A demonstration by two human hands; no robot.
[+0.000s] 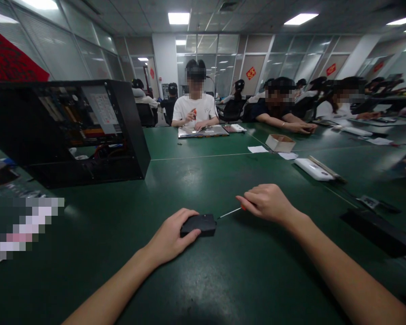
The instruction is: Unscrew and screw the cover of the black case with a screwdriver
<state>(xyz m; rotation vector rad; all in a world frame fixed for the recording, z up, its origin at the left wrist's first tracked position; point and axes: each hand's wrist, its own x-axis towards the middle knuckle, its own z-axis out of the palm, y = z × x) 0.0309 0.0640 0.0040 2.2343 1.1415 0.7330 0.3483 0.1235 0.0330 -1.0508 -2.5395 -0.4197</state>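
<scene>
A small black box-like device lies on the green table in front of me. My left hand grips its left end, thumb along the near side and fingers over the far side. My right hand is closed around the red handle of a screwdriver. The screwdriver's thin metal shaft points left, its tip close to the device's right end; whether it touches cannot be made out. Most of the handle is hidden in my fingers.
An open black computer case stands at the left. A cardboard box, a white device and a long black piece lie to the right. Across the green table, a person works on a flat panel.
</scene>
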